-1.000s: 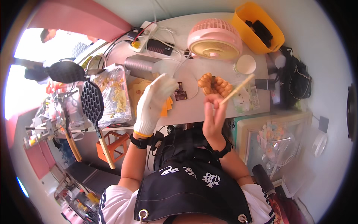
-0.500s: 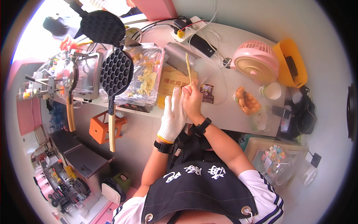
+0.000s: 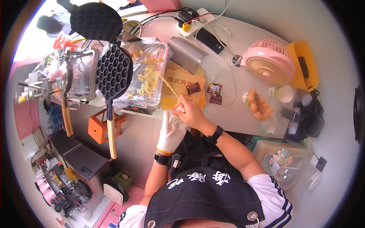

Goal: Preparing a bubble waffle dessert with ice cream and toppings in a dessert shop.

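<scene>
Table: While the pan's handle juts past its near edge, the white table (image 3: 235,117) spreads across the upper view.
Pan: it stands open at the left, the dimpled plate of the waffle pan (image 3: 114,72) facing up.
Tray: beside the pan, the plastic-lined tray (image 3: 166,62) holds pale scraps.
Left hand: in a white glove (image 3: 169,141), the left hand (image 3: 173,127) has its thumb out — its fingers are partly covered, so whether they are spread cannot be told.
Right hand: bare, the right hand (image 3: 193,114) pinches the stick and meets the gloved fingers, apparently mid-adjustment of the glove.
Waffle: the golden waffle (image 3: 259,105) sits at the table's right, well apart from both hands.
Stick: slanting up-left from the pinch, the thin stick (image 3: 169,86) points toward the tray — using it would likely call for parting the hands first.
</scene>
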Motion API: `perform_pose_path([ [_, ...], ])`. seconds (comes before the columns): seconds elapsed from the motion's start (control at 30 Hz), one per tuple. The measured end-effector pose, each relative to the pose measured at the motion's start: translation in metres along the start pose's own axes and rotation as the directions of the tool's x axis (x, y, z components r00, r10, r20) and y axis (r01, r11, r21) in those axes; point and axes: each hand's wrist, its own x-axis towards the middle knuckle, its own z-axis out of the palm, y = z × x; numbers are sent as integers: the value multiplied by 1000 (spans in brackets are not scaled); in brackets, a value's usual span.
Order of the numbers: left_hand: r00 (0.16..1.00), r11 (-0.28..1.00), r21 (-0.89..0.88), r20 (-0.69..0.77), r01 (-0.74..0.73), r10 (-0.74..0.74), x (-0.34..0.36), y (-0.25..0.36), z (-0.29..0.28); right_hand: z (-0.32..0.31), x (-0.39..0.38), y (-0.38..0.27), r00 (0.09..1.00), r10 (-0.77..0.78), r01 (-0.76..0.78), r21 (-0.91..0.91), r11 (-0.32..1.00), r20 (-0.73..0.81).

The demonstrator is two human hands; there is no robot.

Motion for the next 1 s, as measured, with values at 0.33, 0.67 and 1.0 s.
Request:
perform_pose_path([
  [0.33, 978, 683, 700, 152, -208, 142, 2, -1, -16, 3, 12, 20, 926, 32, -51, -41, 998, -376],
  [0.67, 983, 763, -645, 163, 39, 88, -37, -23, 6, -1, 24, 39, 918, -66, 12, -141, 990, -390],
  [1.0, 726, -976, -213, 665, -39, -174, -23, -24, 70, -27, 45, 62, 944, 2, -9, -19, 1000, -330],
])
